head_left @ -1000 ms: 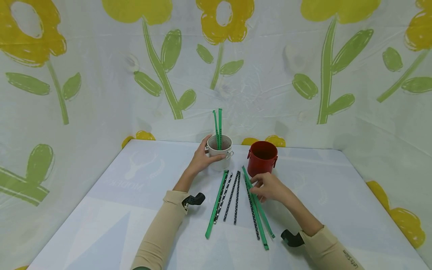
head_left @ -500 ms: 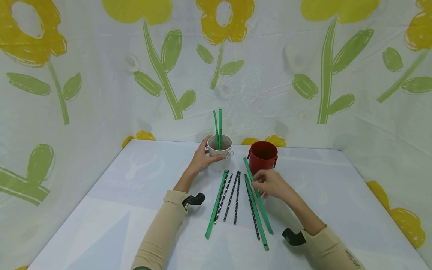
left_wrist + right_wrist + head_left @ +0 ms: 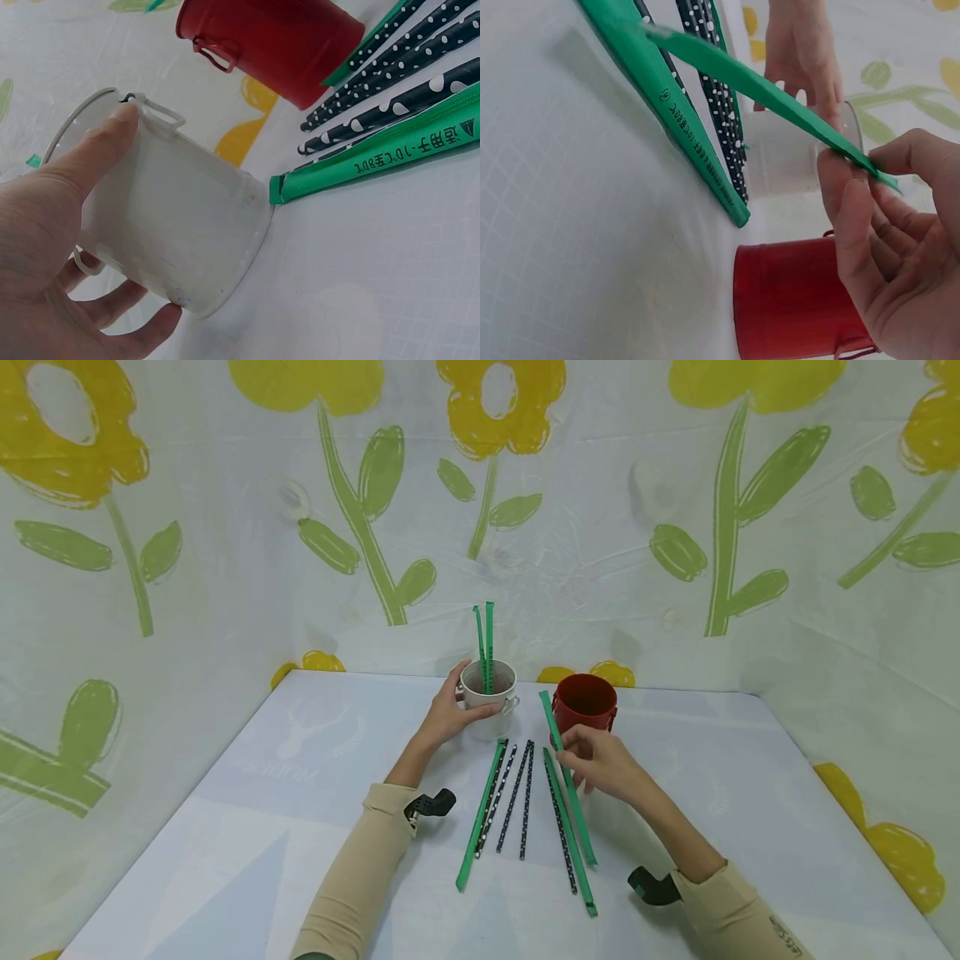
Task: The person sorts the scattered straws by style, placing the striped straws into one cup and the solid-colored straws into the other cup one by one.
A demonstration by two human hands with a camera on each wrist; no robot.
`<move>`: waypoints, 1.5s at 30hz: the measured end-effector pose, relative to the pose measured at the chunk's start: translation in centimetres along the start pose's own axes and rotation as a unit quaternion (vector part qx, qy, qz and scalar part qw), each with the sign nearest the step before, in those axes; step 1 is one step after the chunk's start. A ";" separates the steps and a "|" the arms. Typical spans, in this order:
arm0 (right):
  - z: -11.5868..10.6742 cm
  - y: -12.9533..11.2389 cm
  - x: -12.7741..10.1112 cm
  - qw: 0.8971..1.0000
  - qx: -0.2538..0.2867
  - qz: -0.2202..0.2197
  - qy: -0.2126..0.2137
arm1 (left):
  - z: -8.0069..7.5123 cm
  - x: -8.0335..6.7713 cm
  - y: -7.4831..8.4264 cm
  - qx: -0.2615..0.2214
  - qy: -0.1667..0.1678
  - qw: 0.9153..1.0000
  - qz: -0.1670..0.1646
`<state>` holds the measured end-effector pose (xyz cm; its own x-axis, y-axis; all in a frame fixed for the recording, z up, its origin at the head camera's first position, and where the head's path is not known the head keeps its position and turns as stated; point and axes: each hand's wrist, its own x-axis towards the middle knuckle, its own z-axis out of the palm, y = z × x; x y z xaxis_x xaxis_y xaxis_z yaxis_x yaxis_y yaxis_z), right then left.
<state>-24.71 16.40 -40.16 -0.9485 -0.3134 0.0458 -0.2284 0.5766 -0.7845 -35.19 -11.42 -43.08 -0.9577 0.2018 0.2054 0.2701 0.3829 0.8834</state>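
Note:
My left hand (image 3: 447,714) grips the small white bucket (image 3: 491,728) from its left side, thumb across the front in the left wrist view. Two green-wrapped straws (image 3: 489,635) stand in that bucket. With thumb and fingers, my right hand (image 3: 603,767) pinches another green-wrapped straw (image 3: 765,90) near its far end; its near end slants down toward the table. Right behind this hand stands a red bucket (image 3: 585,714). Below the held straw lie a green-wrapped straw (image 3: 582,883) and a black dotted straw (image 3: 564,839).
Several black straws with white dots (image 3: 527,802) lie between the hands, beside one more green-wrapped straw (image 3: 478,827). The white table (image 3: 247,827) meets a flower-printed sheet (image 3: 570,543) at the back and sides.
My right hand has lifted slightly and moved a little away from me, raising the green-wrapped straw off the others. The left hand and white bucket have stayed put.

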 end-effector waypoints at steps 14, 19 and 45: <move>-0.2 -1.2 0.1 0.996 0.024 -0.070 0.054 | 0.1 0.1 0.0 -0.005 0.003 1.000 0.006; -0.2 -2.5 0.5 0.995 0.033 -0.073 0.062 | 0.2 0.2 -0.1 -0.007 0.001 1.000 0.010; -2.0 -10.5 5.8 0.980 -0.001 -0.156 0.121 | 0.2 0.0 -0.1 -0.001 0.007 1.000 0.003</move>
<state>-28.23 10.04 -30.48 -0.8563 -0.2869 0.4294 -0.5164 0.4826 -0.7074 -35.17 -11.28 -43.25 -0.9576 0.1911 0.2157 0.2747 0.3792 0.8836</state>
